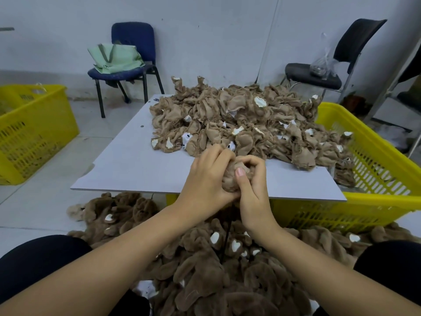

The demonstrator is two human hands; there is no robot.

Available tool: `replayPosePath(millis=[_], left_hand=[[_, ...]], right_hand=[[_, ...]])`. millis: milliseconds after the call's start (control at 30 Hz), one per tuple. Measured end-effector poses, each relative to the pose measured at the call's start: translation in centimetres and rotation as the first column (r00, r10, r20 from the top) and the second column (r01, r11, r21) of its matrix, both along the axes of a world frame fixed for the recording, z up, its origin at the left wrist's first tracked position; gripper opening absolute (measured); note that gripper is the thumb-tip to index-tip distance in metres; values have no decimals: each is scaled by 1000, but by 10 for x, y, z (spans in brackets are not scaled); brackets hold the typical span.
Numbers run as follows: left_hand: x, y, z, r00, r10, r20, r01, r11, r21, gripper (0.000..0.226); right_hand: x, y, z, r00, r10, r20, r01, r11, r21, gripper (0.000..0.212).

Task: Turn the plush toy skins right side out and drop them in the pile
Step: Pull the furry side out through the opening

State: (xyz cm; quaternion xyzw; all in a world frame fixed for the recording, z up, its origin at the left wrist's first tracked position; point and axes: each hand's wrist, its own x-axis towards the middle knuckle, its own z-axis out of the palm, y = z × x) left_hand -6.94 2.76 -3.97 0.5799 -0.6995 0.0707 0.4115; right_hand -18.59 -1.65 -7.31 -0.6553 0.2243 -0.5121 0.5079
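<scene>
Two hands work on one plush skin (234, 176) above the near edge of the grey board (136, 165). The left hand (207, 179) curls its fingers around the skin, and the right hand (252, 179) pinches it, with the thumb pressing into the fabric. Many unturned skins (239, 119) wait on the board; the finished pile (205, 265) lies on the floor below. I think a hard pull could tear a seam, or a limb may remain inside, because the skin is bunched tightly.

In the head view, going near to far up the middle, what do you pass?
Fluffy turned skins on the floor → both hands gripping one skin → bare board edge → heap of inside-out skins → wall.
</scene>
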Motion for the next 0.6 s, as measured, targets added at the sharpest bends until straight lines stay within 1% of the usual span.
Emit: replayPosePath(millis=[100, 167, 267, 333, 400, 467, 533, 567, 600], left_hand=[[3, -3, 13, 993, -120, 22, 119, 992, 31, 35], [9, -6, 22, 990, -141, 23, 139, 989, 58, 35], [11, -7, 26, 994, -92, 60, 90, 995, 37, 44], [9, -5, 23, 996, -64, 54, 63, 998, 24, 42], [7, -5, 19, 998, -49, 28, 47, 997, 55, 39], [3, -5, 11, 998, -30, -64, 38, 990, 132, 39], [0, -6, 4, 970, 19, -243, 37, 973, 226, 43], [-2, -6, 1, 952, 46, -303, 34, 967, 253, 45], [-3, -6, -1, 947, 60, -317, 23, 968, 252, 47]], right_hand=[[3, -2, 4, 998, -66, 18, 65, 996, 65, 12], [6, -1, 4, 996, -86, 20, 84, 992, 99, 12], [8, 5, -2, 985, -140, 102, 124, 980, 153, 13], [8, 10, -6, 976, -177, 124, 156, 975, 160, 15], [8, 14, -8, 969, -199, 144, 176, 971, 159, 14], [8, 16, -7, 959, -221, 174, 188, 964, 187, 10], [8, 18, -5, 948, -245, 205, 198, 954, 223, 10], [8, 18, -5, 943, -252, 216, 200, 951, 237, 12], [7, 18, -4, 941, -254, 223, 198, 949, 247, 14]])
